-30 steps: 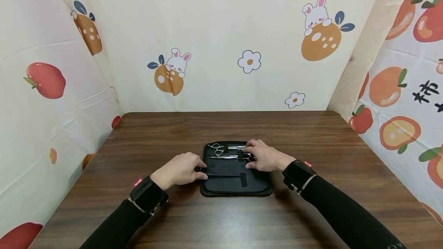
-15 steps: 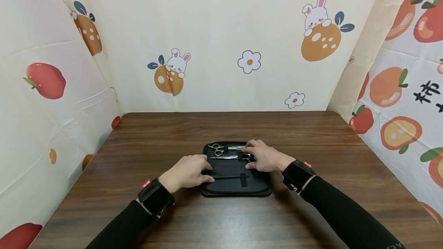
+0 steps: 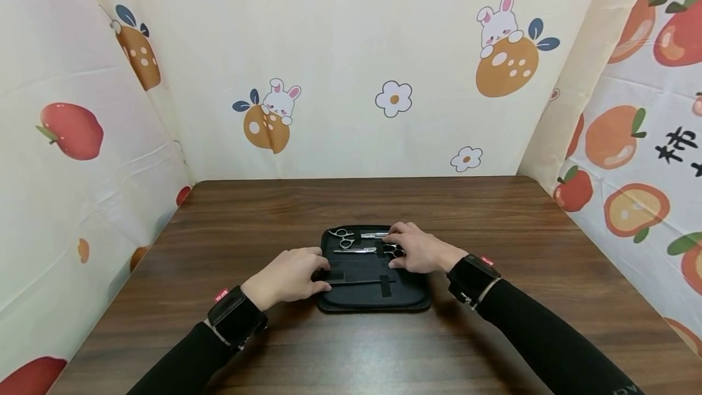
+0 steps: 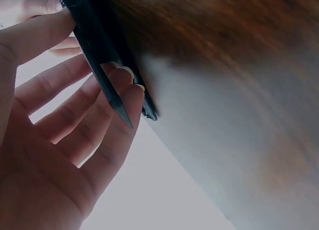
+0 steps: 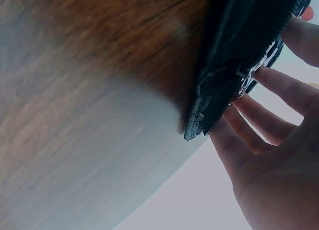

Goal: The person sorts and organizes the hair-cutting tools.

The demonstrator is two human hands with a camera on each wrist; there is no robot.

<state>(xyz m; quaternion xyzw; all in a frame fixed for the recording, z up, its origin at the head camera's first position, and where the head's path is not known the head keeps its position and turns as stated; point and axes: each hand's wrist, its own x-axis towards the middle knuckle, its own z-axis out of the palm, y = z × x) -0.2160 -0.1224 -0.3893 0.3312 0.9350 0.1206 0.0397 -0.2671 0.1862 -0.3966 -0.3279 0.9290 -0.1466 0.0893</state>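
Note:
A black zip case [image 3: 356,303] lies unfolded on the table. Two pairs of metal scissors are strapped in it; the upper scissors [image 3: 347,238] and the lower scissors [image 3: 353,250] lie crosswise. Along the nearer half runs a thin black comb-like strip [image 3: 356,282], under a small black strap [image 3: 386,286]. My left hand [image 3: 287,274] pinches its left end; the left wrist view shows the strip's tapered tip [image 4: 122,113] against the fingers. On the case's right side rests my right hand [image 3: 419,247], its fingers spread over the scissors' handles and partly hiding them.
The brown wooden table [image 3: 247,206] surrounds the case. A cream printed cloth [image 3: 340,139] hangs along its back edge, with a patterned cloth [image 3: 71,212] at the left and another cloth [image 3: 631,261] at the right.
My left hand moved right over the case's edge with the strip, then slid slightly back left. The strip now reaches past the strap. My right hand and the scissors stayed put.

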